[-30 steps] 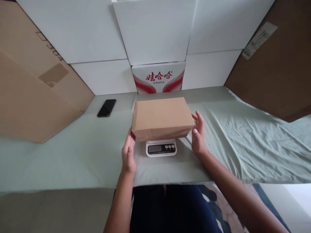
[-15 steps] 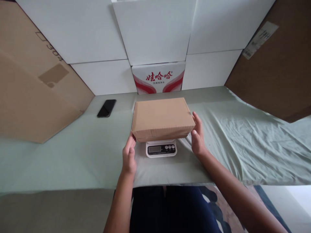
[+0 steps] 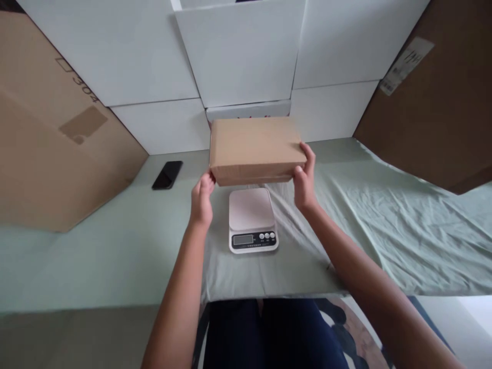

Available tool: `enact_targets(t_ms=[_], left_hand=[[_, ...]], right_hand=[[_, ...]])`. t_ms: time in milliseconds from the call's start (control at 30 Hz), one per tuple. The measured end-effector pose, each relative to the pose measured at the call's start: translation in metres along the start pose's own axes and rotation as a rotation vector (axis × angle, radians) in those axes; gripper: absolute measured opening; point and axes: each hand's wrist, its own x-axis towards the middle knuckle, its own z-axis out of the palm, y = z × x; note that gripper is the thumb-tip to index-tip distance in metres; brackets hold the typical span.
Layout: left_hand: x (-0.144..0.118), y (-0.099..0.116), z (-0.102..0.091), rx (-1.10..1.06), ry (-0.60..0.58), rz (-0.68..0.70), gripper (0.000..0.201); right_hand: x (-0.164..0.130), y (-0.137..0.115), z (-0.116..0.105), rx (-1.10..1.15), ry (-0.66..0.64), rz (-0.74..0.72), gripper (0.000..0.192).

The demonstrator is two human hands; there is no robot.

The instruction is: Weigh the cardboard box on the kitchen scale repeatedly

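Observation:
A closed brown cardboard box (image 3: 255,143) is held up in the air between my two hands. My left hand (image 3: 202,197) grips its lower left corner, the fingertips partly hidden behind the edge. At the right end, my right hand (image 3: 305,177) has its thumb on the near side and its fingers round the end. Below and nearer to me, a white digital kitchen scale (image 3: 251,210) lies on the green cloth with its plate bare. The scale's display and its several round buttons face me; no reading can be made out.
A black phone (image 3: 167,175) lies on the green cloth (image 3: 154,261) at the left. Large brown cartons (image 3: 46,143) (image 3: 434,107) stand at both sides. White boxes (image 3: 238,56) form a wall at the back.
Both hands have lifted the cardboard box off the scale and moved it away from me. The scale's plate is now uncovered, and the box hides most of the red lettering behind it.

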Motion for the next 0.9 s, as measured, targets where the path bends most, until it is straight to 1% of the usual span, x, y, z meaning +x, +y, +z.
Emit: enact_targets(t_ms=[33, 100, 167, 233, 300, 433, 600, 667, 733, 833, 900], left_hand=[[0.012, -0.012, 0.004, -0.009, 0.012, -0.037, 0.090], [0.025, -0.038, 0.010, 0.003, 0.062, -0.116, 0.090], [0.026, -0.059, 0.011, 0.012, 0.102, -0.190, 0.085], [0.023, -0.069, 0.009, 0.004, 0.149, -0.244, 0.080], [0.020, -0.071, 0.008, -0.008, 0.186, -0.271, 0.074], [0.018, -0.065, 0.008, -0.024, 0.188, -0.272, 0.068], [0.015, -0.061, 0.007, -0.024, 0.185, -0.241, 0.069], [0.015, -0.058, 0.003, -0.019, 0.212, -0.216, 0.069], [0.018, -0.054, -0.002, -0.022, 0.276, -0.188, 0.069], [0.023, -0.051, -0.009, -0.042, 0.374, -0.179, 0.072], [0.025, -0.050, -0.012, -0.052, 0.402, -0.194, 0.074]], right_hand=[[0.005, 0.009, 0.006, 0.002, 0.005, 0.014, 0.065], [0.007, 0.027, 0.018, 0.023, 0.001, 0.073, 0.067], [0.001, 0.041, 0.026, 0.045, -0.025, 0.137, 0.071], [-0.006, 0.050, 0.029, 0.067, -0.048, 0.183, 0.075], [-0.009, 0.053, 0.030, 0.088, -0.057, 0.219, 0.077], [-0.007, 0.052, 0.030, 0.101, -0.061, 0.267, 0.081], [-0.005, 0.057, 0.026, 0.099, -0.064, 0.247, 0.085], [-0.004, 0.064, 0.019, 0.090, -0.013, 0.244, 0.084], [-0.002, 0.073, 0.008, 0.080, 0.070, 0.278, 0.083], [0.002, 0.087, -0.004, 0.120, 0.219, 0.399, 0.081], [0.005, 0.094, -0.008, 0.175, 0.303, 0.482, 0.080]])
